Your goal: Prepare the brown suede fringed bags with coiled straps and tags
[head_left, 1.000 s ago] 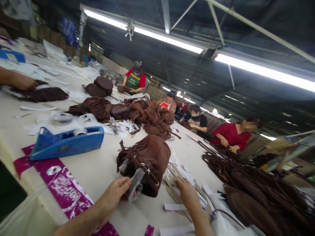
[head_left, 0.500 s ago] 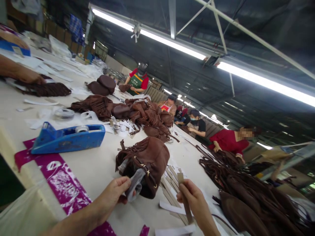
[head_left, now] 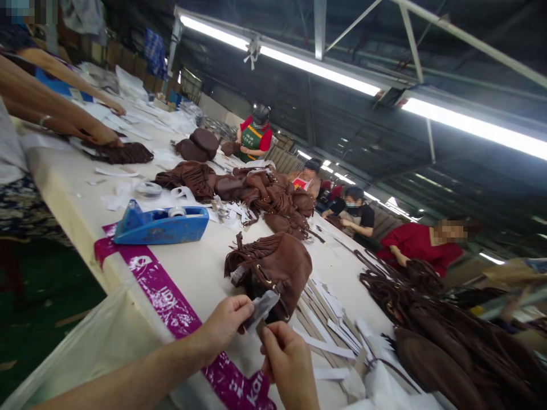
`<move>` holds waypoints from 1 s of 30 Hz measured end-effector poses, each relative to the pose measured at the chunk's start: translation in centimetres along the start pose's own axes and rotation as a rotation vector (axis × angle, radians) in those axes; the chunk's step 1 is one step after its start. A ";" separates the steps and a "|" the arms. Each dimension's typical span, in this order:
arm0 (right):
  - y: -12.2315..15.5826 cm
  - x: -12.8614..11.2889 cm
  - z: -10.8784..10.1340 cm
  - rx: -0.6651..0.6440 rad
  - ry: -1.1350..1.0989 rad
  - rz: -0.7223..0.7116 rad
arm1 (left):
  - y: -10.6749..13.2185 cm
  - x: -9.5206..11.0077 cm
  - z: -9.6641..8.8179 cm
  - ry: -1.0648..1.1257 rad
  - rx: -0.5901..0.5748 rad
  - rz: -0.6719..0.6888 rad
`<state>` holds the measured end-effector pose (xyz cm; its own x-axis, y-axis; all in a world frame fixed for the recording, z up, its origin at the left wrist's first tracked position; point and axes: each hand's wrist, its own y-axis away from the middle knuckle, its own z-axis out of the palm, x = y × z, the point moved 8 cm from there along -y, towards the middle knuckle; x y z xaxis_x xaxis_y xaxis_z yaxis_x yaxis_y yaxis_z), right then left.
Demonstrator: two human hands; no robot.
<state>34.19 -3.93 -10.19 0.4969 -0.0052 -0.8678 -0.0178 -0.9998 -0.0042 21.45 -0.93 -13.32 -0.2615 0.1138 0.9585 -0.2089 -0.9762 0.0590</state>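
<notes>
Grey wrapping (head_left: 261, 307) — pinched in left hand (head_left: 226, 324) fingers; right hand (head_left: 287, 359) curled, apparently gripping its lower end.

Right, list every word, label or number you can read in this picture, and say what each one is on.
Magenta printed tape strip along the white table edge: white lettering, cut off and seen at an angle; only "ka" near its bottom end is legible.
Green apron of the far worker in red sleeves: pale marks, too small to read.
Blue plastic tape dispenser: no readable text.
Brown fringed suede bag: none.
</notes>
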 end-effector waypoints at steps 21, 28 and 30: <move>-3.1 4.5 3.8 0.019 -0.647 0.096 | 1.6 3.9 -0.4 -0.558 0.073 0.372; -3.0 4.1 5.4 -0.109 -0.787 0.197 | 0.8 3.4 -1.4 -0.540 0.089 0.332; -2.8 3.9 5.1 -0.161 -0.722 0.195 | 0.4 3.0 -1.7 -0.492 0.075 0.314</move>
<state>31.76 -1.01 -16.07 -0.1939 -0.2243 -0.9550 0.1070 -0.9725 0.2067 18.96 -0.63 -10.88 0.1717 -0.2642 0.9491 -0.1203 -0.9618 -0.2459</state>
